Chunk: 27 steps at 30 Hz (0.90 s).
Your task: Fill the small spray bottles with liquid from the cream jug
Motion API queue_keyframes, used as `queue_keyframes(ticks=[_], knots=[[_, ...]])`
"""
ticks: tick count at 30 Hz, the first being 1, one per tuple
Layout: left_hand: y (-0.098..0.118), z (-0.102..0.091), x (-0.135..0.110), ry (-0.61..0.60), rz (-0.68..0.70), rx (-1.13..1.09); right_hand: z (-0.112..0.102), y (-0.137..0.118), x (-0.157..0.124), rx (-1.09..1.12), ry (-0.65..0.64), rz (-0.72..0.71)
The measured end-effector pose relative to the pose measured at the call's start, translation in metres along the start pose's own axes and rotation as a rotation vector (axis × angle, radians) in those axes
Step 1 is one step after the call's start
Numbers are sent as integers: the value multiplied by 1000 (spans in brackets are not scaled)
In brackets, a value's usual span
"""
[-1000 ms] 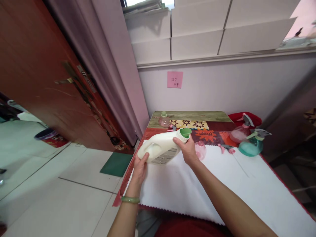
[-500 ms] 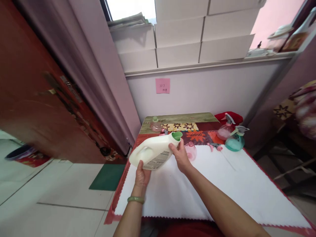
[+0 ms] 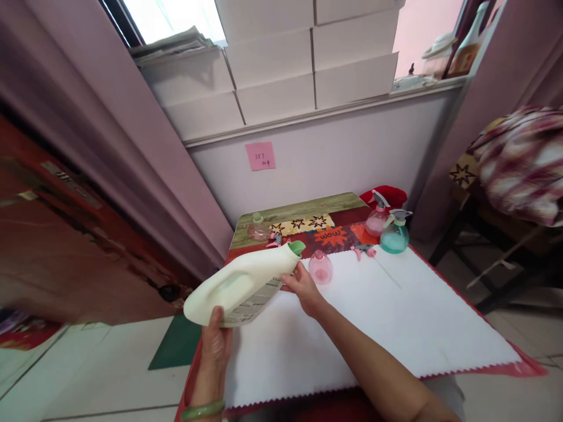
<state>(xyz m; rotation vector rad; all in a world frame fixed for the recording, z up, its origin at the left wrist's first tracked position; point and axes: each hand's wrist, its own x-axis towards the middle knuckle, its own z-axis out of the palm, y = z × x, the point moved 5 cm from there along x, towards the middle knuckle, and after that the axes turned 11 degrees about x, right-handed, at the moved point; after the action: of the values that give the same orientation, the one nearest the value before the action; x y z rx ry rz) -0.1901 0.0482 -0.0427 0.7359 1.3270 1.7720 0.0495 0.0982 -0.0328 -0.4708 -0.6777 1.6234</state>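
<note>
A large white detergent jug [image 3: 240, 282] with a green open spout is held on its side above the left part of the table, spout pointing right and up. My left hand [image 3: 216, 342], with a green bangle on the wrist, grips the jug's base from below. My right hand [image 3: 300, 285] holds the jug near its neck, fingers curled against it. A small empty pink bottle [image 3: 320, 268] without a cap stands on the white cloth [image 3: 396, 316] just right of the spout.
A pink spray bottle [image 3: 377, 219] and a teal spray bottle [image 3: 394, 235] stand at the table's far right. A loose pink sprayer head [image 3: 363, 251] lies near them. A clear bottle with a green cap [image 3: 257, 230] stands at the far left. A chair with a plaid blanket [image 3: 519, 164] is to the right.
The view has swung right and tilted. The jug has dropped at its base end and lies lower and further left, with both hands still on it.
</note>
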Motion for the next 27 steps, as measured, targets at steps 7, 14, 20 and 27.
queue_keyframes(ticks=[7,14,20,27], knots=[[21,-3,-5,106,128,125,-22,20,12,120,-79,42],[37,4,-15,161,224,200,-31,26,22,220,-86,70],[41,11,-16,199,264,253,-38,29,18,170,-62,40],[47,13,-15,217,288,305,-38,33,11,148,-79,1]])
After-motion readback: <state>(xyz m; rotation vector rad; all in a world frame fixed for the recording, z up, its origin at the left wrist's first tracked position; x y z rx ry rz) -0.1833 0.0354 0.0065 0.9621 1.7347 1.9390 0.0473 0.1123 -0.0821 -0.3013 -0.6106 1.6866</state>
